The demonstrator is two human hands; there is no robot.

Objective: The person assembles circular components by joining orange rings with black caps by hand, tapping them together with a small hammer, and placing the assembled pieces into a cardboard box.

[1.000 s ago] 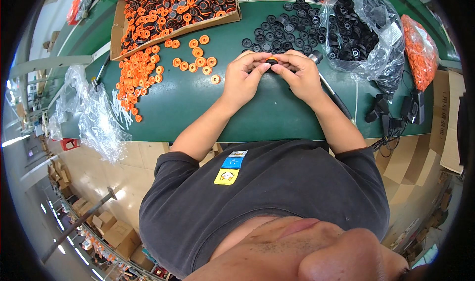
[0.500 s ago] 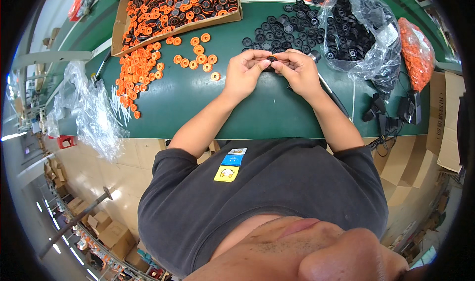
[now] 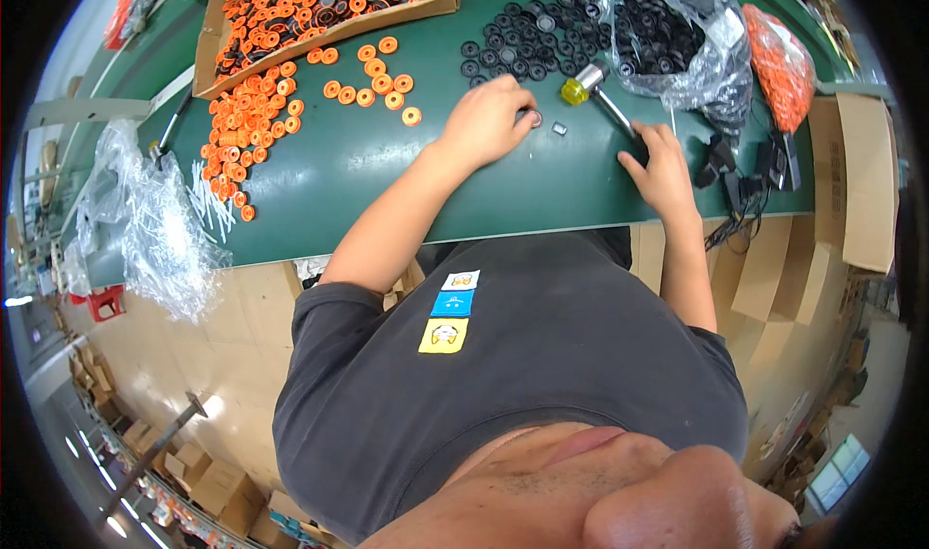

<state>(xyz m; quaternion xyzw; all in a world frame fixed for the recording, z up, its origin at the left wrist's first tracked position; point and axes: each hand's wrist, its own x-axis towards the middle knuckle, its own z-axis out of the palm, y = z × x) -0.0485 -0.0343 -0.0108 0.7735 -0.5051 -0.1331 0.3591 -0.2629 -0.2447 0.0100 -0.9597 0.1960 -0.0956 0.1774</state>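
My left hand is closed, with thumb and fingertips at a small round piece close to the green tabletop; the fingers partly cover it. Just right of that piece lies a small metal block. My right hand is around the dark grip of a hammer, whose yellow-faced head points to the far left. Beyond my left hand spread several black wheel-like discs. To the left lie loose orange rings and a larger orange heap.
A cardboard tray of orange and black parts stands at the far left. At the far right are a clear bag of black discs and a bag of orange parts. Black cables hang at the right edge; crumpled plastic hangs at the left.
My hands have come apart from the small black piece they held together. The right hand has moved right and nearer, onto the hammer's grip. The metal block now shows on the table.
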